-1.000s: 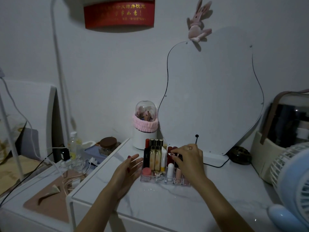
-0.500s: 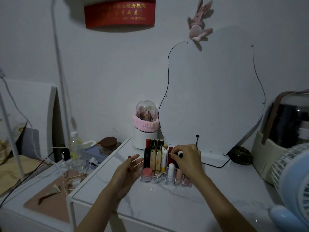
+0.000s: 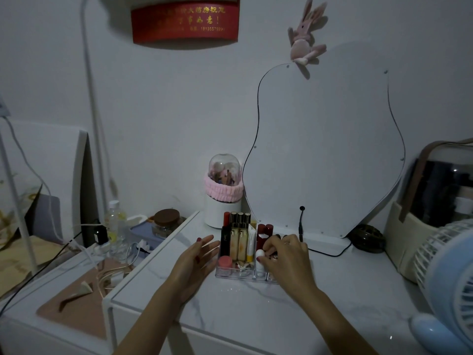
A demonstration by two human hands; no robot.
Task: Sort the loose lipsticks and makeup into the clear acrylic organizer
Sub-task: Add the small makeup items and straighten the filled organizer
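The clear acrylic organizer (image 3: 238, 274) stands on the white marble tabletop (image 3: 256, 316) in front of the mirror. Its back rows hold gold-topped tubes (image 3: 240, 237), a black and red lipstick (image 3: 225, 239) and dark red lipsticks (image 3: 263, 230). A pink-capped pot (image 3: 225, 261) and a white-capped tube (image 3: 260, 252) stand in the front slots. My left hand (image 3: 194, 262) rests open against the organizer's left side. My right hand (image 3: 286, 260) is curled down over the right slots, fingers pinched on a small lipstick that is mostly hidden beneath them.
A curvy mirror (image 3: 325, 155) with a power cable (image 3: 330, 252) stands behind. A white brush holder (image 3: 222, 196) sits at back left, a dark round object (image 3: 367, 238) and a beige case (image 3: 409, 242) at right, a blue fan (image 3: 450, 290) near right. A lower side table (image 3: 76, 303) holds cables and a bottle (image 3: 115, 224).
My right hand has come down and forward from the back rows into the organizer's front right slots, carrying the small lipstick. My left hand has stayed put.
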